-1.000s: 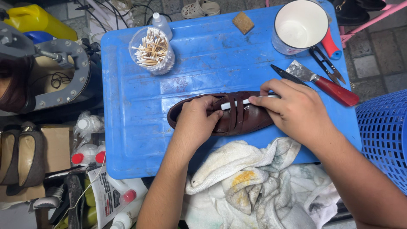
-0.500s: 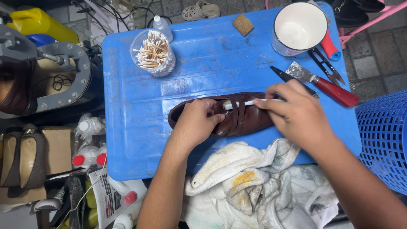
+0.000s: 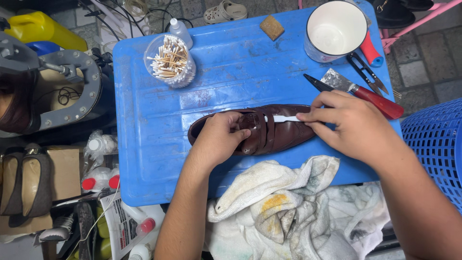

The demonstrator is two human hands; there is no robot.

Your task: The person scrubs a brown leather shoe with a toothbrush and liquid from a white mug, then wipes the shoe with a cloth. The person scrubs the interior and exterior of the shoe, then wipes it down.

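Your left hand [image 3: 219, 139] pins the brown leather shoe [image 3: 260, 130] flat on the blue counter [image 3: 159, 144], while your right hand [image 3: 353, 125] pinches a white brush handle [image 3: 284, 118] at the straps. The toe looks glossy already; strap area appears unfinished.

So the shoe [image 3: 269, 132] lies lengthwise mid-desk [image 3: 159, 159], toward the near edge. Left hand [image 3: 219, 139] rests on its heel end, right hand [image 3: 353, 125] at the toe end, with a thin tool [image 3: 284, 118] across the straps. Swab jar [image 3: 169, 60] sits at the far left corner, mug [image 3: 334, 29] at the far right, scraper [image 3: 361, 91] by the right edge. Towel [image 3: 284, 207] hangs over the near edge.
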